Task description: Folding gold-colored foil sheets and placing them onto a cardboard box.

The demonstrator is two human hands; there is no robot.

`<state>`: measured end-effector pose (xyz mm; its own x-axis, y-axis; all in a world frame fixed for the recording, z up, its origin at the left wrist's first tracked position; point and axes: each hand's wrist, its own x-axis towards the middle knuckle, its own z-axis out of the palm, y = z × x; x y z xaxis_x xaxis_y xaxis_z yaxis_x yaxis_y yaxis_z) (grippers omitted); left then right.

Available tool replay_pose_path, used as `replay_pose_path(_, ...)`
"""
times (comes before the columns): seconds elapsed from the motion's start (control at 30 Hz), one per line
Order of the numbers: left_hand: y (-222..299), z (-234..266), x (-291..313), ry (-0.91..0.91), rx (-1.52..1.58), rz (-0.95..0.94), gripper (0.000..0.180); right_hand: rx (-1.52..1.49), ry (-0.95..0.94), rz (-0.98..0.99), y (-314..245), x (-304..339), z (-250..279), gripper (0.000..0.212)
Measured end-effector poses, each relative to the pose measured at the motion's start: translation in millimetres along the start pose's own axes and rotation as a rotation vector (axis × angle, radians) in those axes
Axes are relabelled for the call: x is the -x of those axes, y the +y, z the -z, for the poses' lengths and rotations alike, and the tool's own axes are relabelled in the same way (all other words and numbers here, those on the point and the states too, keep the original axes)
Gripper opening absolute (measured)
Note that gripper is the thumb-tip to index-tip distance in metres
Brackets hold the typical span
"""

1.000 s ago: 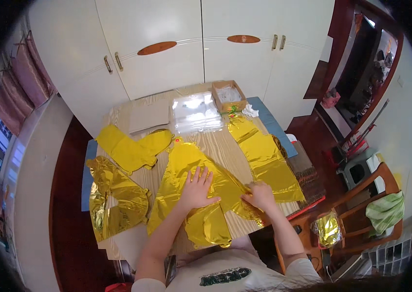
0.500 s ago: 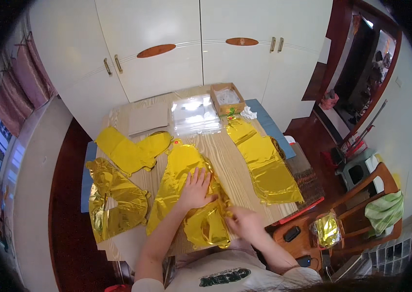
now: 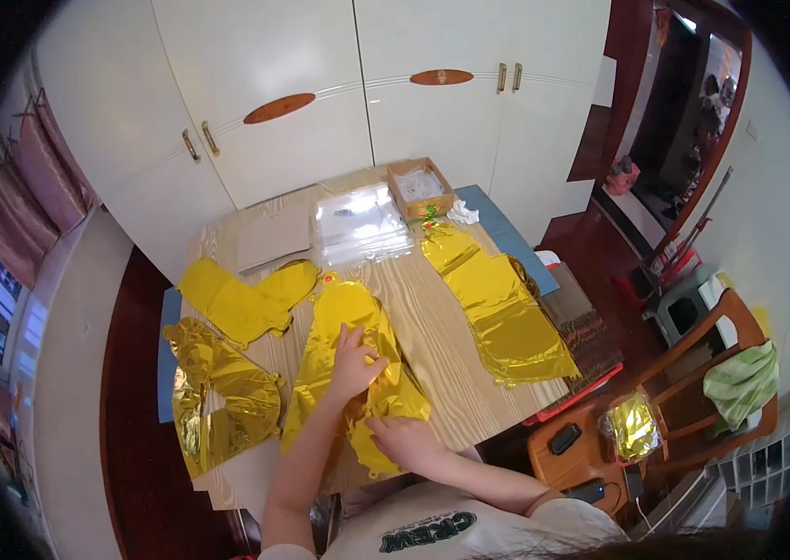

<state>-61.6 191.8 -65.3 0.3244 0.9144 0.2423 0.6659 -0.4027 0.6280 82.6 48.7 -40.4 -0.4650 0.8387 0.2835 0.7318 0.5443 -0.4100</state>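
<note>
A flat gold foil balloon [image 3: 353, 308] lies lengthwise before me on the wood-grain table [image 3: 446, 373]. My left hand [image 3: 356, 362] rests on its middle, fingers apart. Close to the table's front edge, my right hand [image 3: 406, 441] has its fingers curled on the lower part of the same balloon, seemingly pinching the foil; the fingertips are partly hidden. To the left lie a bent gold foil piece [image 3: 232, 299] and a crumpled, curved gold foil piece [image 3: 227, 397]. Another long gold foil piece [image 3: 502, 317] is spread out on the right.
Clear plastic sleeves [image 3: 364, 224], a beige flat sheet [image 3: 274, 240] and a cardboard box [image 3: 421, 189] with white contents sit at the far side. White cabinets [image 3: 302, 56] stand behind. To the right, a wooden chair [image 3: 684, 364] carries a gold foil packet [image 3: 633, 427] and a green cloth [image 3: 740, 383].
My right hand has moved left from the balloon's right edge onto its lower part, and the foil there lies differently. My left hand has lifted its palm somewhat, with its fingers spread differently.
</note>
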Motion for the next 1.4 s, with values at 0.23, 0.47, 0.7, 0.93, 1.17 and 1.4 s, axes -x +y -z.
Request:
replay_pose_path(0.23,-16.1,-10.2,1.0,-0.095,0.195,0.089,0.018,-0.201,-0.001,0.082,38.0,0.4,40.0,0.023)
replay_pose_path(0.47,-9.7,-4.3,0.6,-0.030,0.224,0.082,0.014,-0.182,0.179,0.137,113.6,8.0,41.9,0.028)
replay_pose_path(0.7,-7.3,-1.0,1.4,-0.047,0.243,0.071,0.018,-0.066,0.090,0.214,120.5,14.6,28.4,0.032)
replay_pose_path(0.93,-5.1,0.6,0.7,-0.055,0.219,0.075,0.018,-0.064,0.104,0.220,121.2,16.7,25.7,0.024)
replay_pose_path(1.17,-7.3,-0.5,-0.1,-0.067,0.267,0.094,0.020,-0.043,0.099,0.223,119.6,17.0,27.9,0.021)
replay_pose_path(1.4,0.1,2.9,0.5,0.005,0.176,0.056,0.019,-0.003,0.129,0.251,117.3,17.9,28.4,0.016)
